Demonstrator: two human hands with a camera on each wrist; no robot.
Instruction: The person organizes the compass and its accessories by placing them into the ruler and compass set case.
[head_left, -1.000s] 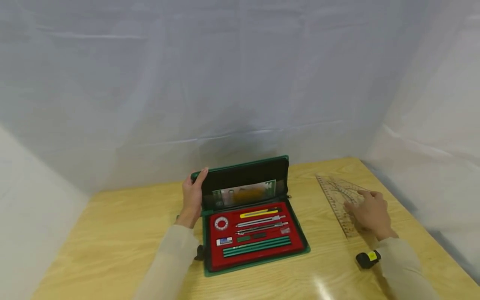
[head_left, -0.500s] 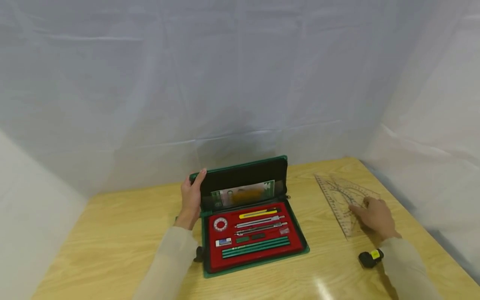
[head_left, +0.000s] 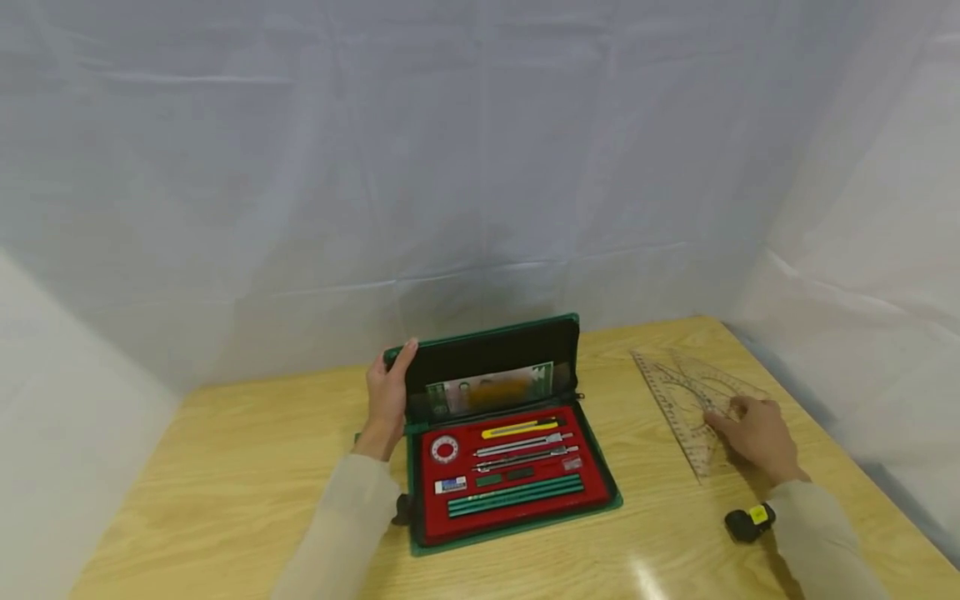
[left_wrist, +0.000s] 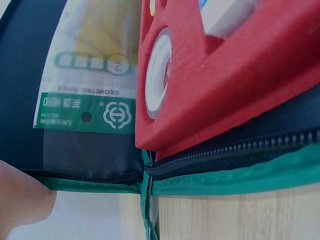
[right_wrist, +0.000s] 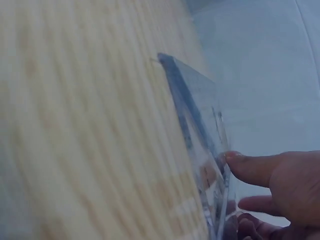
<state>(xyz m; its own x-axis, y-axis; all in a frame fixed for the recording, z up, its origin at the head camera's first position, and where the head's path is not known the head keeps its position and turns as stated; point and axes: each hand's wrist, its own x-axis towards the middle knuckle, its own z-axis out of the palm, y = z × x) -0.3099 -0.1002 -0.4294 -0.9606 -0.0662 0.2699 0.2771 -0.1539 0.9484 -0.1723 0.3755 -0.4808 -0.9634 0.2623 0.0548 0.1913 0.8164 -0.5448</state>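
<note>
My left hand [head_left: 386,400] grips the raised lid of a green zippered geometry set case [head_left: 491,346] at its left edge, thumb inside. In the left wrist view the thumb [left_wrist: 25,202] lies at the lid's edge, beside a printed card [left_wrist: 90,107] in the pocket. The red tray [head_left: 517,514] holds a cutter, compasses, green pencils, an eraser and a white ring. On the right, my right hand [head_left: 757,433] pinches clear set squares [head_left: 667,392], which lie overlapped on the table. The right wrist view shows the thumb on the set squares [right_wrist: 195,105]; the other fingertips are partly hidden.
A black and yellow thing [head_left: 748,522], strapped at my right wrist, sits close above the wooden table [head_left: 247,467]. White sheeting [head_left: 480,167] hangs behind the table and at both sides. The table's right edge runs close beside the right hand.
My right hand has drawn back slightly toward me and right, its fingers closing on the set squares. The left hand still holds the lid up.
</note>
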